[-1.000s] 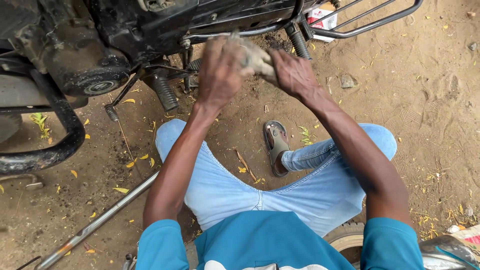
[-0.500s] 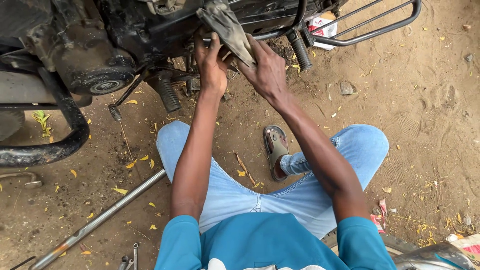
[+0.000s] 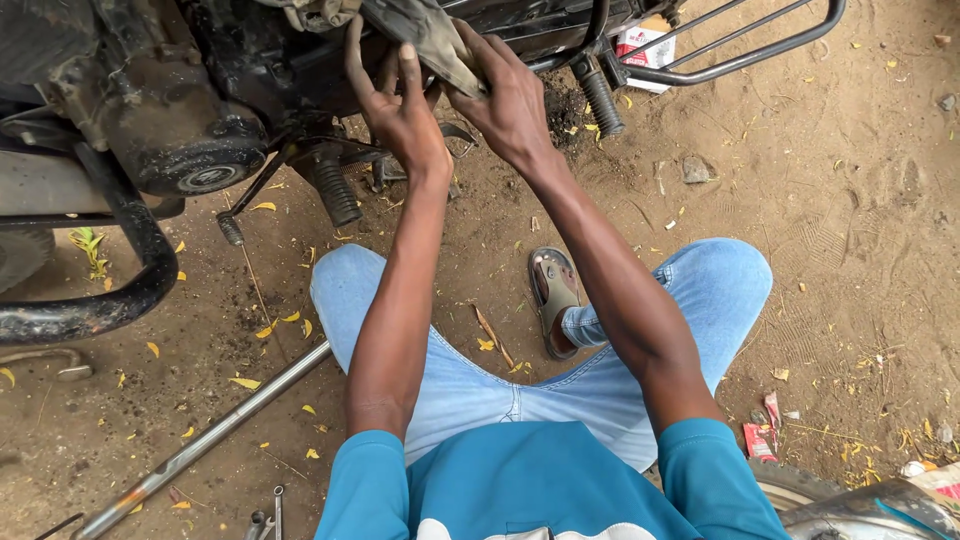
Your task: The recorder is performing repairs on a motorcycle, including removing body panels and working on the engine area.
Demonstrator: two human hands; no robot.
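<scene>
I sit on sandy ground facing the underside of a black motorcycle (image 3: 180, 110). My right hand (image 3: 505, 100) grips a dirty grey rag (image 3: 425, 35) and presses it up against the machine's dark frame. My left hand (image 3: 395, 100) is just to the left, fingers spread and reaching up onto the same greasy part beside the rag. Whether the left hand also pinches the rag I cannot tell. A ribbed black footpeg (image 3: 333, 188) hangs just below and left of my left hand.
A black crash bar (image 3: 110, 300) curves at the left. A long metal rod (image 3: 200, 440) lies on the ground by my left knee, small tools (image 3: 265, 520) near it. A second footpeg (image 3: 602, 100) and rear rack bar (image 3: 740, 50) are at upper right. My sandalled foot (image 3: 555, 290) rests between my knees.
Both hands have risen with the rag from in front of the frame up against the motorcycle's underside. The view has shifted closer and slightly down.
</scene>
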